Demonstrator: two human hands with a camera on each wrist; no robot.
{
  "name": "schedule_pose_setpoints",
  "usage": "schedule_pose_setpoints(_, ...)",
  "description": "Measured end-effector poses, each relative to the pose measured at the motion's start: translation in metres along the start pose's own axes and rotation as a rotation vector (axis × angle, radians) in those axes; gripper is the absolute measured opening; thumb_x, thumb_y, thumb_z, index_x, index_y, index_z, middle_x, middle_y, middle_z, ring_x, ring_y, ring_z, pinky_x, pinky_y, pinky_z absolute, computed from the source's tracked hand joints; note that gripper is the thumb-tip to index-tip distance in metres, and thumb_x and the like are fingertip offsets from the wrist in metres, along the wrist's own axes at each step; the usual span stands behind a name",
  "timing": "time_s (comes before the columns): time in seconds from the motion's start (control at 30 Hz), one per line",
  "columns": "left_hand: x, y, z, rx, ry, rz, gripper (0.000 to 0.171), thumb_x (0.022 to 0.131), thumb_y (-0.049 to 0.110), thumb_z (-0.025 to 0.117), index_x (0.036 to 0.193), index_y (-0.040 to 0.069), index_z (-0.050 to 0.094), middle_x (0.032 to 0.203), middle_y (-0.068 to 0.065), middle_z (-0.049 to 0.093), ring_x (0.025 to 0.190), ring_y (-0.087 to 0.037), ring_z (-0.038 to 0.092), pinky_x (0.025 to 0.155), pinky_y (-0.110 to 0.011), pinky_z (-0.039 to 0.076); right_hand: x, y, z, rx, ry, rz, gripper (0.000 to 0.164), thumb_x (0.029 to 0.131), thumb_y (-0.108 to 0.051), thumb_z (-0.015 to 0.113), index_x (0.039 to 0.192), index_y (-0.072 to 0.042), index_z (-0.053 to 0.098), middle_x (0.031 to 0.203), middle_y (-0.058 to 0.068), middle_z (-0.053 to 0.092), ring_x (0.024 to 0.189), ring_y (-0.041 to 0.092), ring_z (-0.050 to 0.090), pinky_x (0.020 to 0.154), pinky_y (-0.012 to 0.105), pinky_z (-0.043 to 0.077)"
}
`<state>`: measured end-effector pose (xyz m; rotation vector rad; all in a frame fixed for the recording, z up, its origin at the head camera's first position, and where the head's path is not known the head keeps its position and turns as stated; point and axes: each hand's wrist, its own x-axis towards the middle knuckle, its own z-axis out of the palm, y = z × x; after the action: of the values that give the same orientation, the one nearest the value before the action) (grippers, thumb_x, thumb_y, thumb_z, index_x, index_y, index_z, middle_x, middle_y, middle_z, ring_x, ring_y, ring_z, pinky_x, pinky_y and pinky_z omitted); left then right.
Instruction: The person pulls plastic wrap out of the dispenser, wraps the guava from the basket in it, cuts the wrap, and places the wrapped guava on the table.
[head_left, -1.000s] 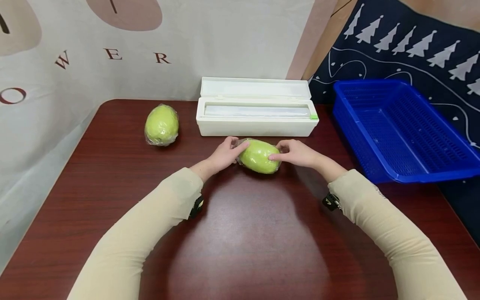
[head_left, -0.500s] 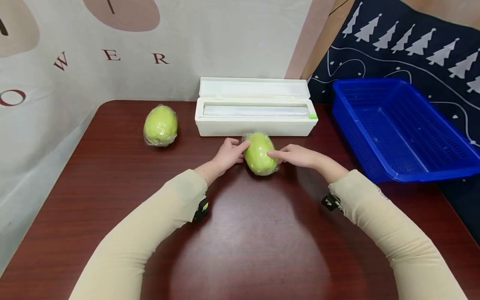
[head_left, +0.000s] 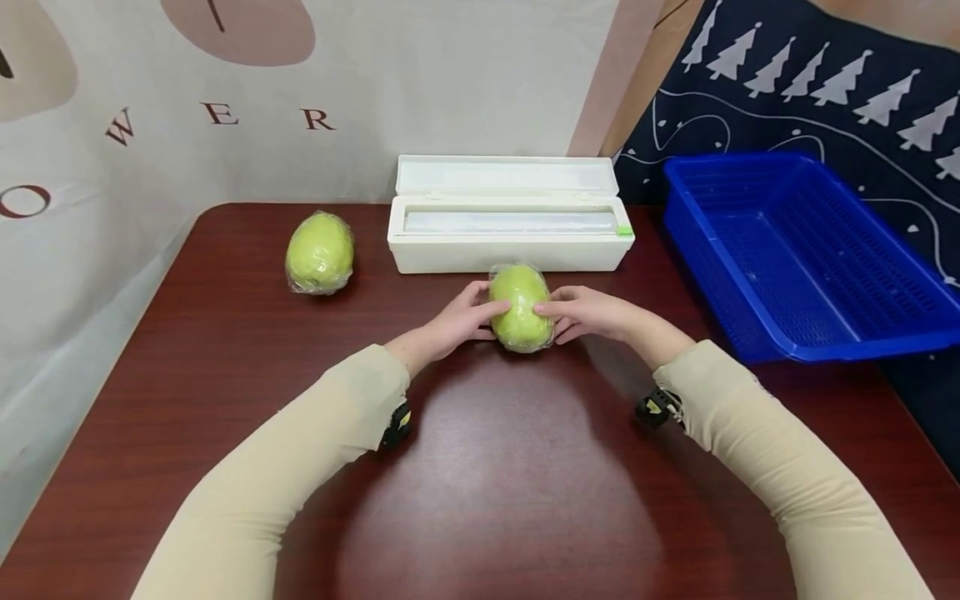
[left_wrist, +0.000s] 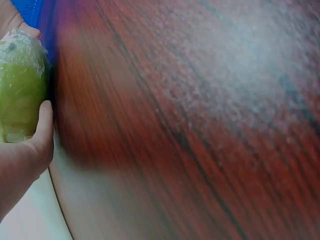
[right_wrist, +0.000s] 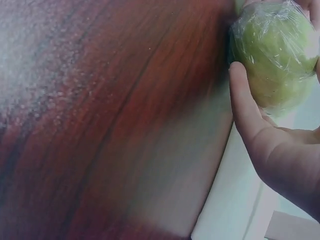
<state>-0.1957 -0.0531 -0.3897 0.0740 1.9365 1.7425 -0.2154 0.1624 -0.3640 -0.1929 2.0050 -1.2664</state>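
A green oval fruit in crinkled cling film (head_left: pixel 521 310) is held between both hands just in front of the white box. My left hand (head_left: pixel 459 317) grips its left side, thumb on the near face and fingers round behind. From the right, my right hand (head_left: pixel 588 314) holds it the same way, thumb on the front and fingers curled underneath. In the left wrist view the wrapped fruit (left_wrist: pixel 20 85) shows a bunched patch of film at one end. The right wrist view shows film folds over the fruit (right_wrist: pixel 270 55), with a thumb along its side.
A second wrapped green fruit (head_left: pixel 320 252) sits at the back left of the dark red table (head_left: pixel 495 500). Behind the hands stands a white cling film dispenser (head_left: pixel 510 254), its lid up, with a roll inside. A blue plastic basket (head_left: pixel 738 275) is at the right.
The fruit has turned from lying sideways to standing lengthwise between the hands. Both hands have shifted their fingers on it, and the right fingers now reach under its side.
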Motion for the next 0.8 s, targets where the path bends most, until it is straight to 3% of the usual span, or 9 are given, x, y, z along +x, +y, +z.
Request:
schedule_pose_setpoints(0.17, 0.001, -0.001, 0.004, 0.013, 0.017, 0.006, 0.057, 0.097, 0.024, 0.049, 0.145, 0.009, 0.023, 0.138, -0.023, 0.038, 0.118, -0.038, 0.052, 0.094, -0.043, 0.050, 0.000, 0.003, -0.001, 0.090, -0.010, 0.003, 0.047, 0.096, -0.023, 0.047, 0.126, 0.011, 0.038, 0.088, 0.003, 0.062, 0.076, 0.011, 0.063, 0.082, 0.033, 0.055)
schedule_pose_setpoints(0.4, -0.001, 0.003, 0.004, -0.048, 0.101, -0.037, 0.062, 0.093, 0.023, 0.054, 0.139, -0.002, 0.021, 0.140, -0.022, 0.035, 0.118, -0.035, 0.052, 0.094, -0.041, 0.050, 0.000, 0.000, 0.003, 0.145, -0.027, -0.016, 0.045, 0.097, -0.023, 0.044, 0.125, 0.011, 0.037, 0.085, 0.000, 0.063, 0.078, 0.010, 0.064, 0.084, 0.033, 0.054)
schedule_pose_setpoints(0.6, -0.009, 0.006, -0.011, -0.036, 0.064, -0.026, 0.056, 0.094, 0.020, 0.052, 0.136, -0.004, 0.024, 0.140, -0.022, 0.034, 0.118, -0.036, 0.052, 0.096, -0.043, 0.048, 0.003, -0.010, 0.010, 0.193, -0.031, -0.022, 0.046, 0.100, -0.030, 0.036, 0.125, 0.009, 0.038, 0.080, -0.001, 0.062, 0.076, 0.013, 0.064, 0.081, 0.032, 0.056)
schedule_pose_setpoints(0.8, -0.020, 0.010, -0.030, -0.026, 0.048, -0.031, 0.056, 0.093, 0.017, 0.052, 0.136, -0.005, 0.024, 0.140, -0.024, 0.036, 0.116, -0.035, 0.052, 0.097, -0.044, 0.048, 0.011, -0.021, 0.021, 0.218, -0.049, -0.030, 0.040, 0.099, -0.027, 0.038, 0.121, 0.007, 0.041, 0.081, 0.002, 0.063, 0.075, 0.015, 0.065, 0.079, 0.033, 0.056)
